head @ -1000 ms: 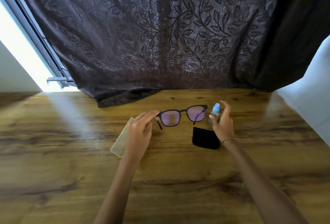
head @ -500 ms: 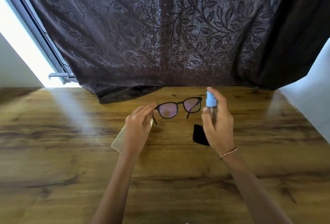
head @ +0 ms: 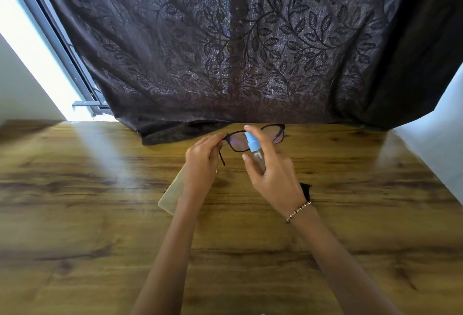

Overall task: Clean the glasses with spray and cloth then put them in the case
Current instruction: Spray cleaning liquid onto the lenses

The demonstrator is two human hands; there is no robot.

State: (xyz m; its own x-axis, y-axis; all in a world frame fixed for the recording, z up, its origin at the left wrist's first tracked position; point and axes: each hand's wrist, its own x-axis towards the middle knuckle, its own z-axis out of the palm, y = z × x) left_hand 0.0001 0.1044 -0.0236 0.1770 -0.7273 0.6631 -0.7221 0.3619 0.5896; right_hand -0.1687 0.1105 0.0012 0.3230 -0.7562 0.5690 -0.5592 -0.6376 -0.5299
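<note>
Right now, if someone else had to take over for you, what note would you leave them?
Left hand: grip pinches the glasses at one corner, above the table.
Right hand: grips the spray bottle, forefinger on its blue top, close to a lens.
Black cloth lies on the table under the right hand; pale case under the left wrist.
Done: glasses and bottle picked up. Spray on lenses: cannot tell.
Left: spray, wipe with the cloth, put glasses in the case.

- dark brown curtain [head: 250, 51] with a leafy vine pattern, fills most of the top, hem bunched up on the table's far edge
- wood-grain table [head: 75, 239] across the whole bottom half
- grey window frame [head: 60, 38] upper left, bright daylight next to it
- white wall [head: 438, 144] at the right edge
</note>
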